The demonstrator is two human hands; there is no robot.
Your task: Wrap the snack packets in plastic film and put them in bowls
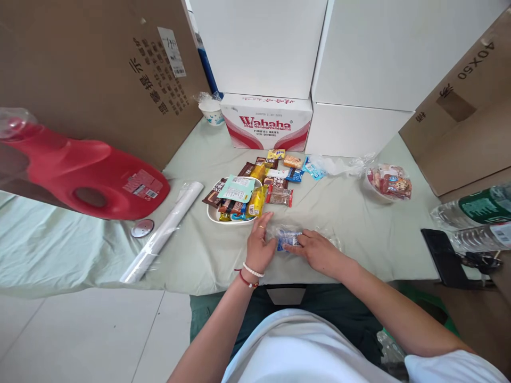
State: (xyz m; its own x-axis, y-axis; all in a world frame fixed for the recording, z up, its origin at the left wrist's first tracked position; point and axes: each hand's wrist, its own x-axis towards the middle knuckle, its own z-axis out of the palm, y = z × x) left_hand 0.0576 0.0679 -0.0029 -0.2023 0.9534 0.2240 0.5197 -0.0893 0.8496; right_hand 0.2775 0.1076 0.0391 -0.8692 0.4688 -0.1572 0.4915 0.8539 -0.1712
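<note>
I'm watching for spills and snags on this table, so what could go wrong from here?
The left hand has its fingertips close to the heaped white bowl; a nudge might spill the yellow packet leaning at its rim.

The right hand is on a blue-printed packet amid crumpled clear plastic, which could catch on the fingers.

The black phone lies near the table's edge, so a stray elbow might knock it off.
</note>
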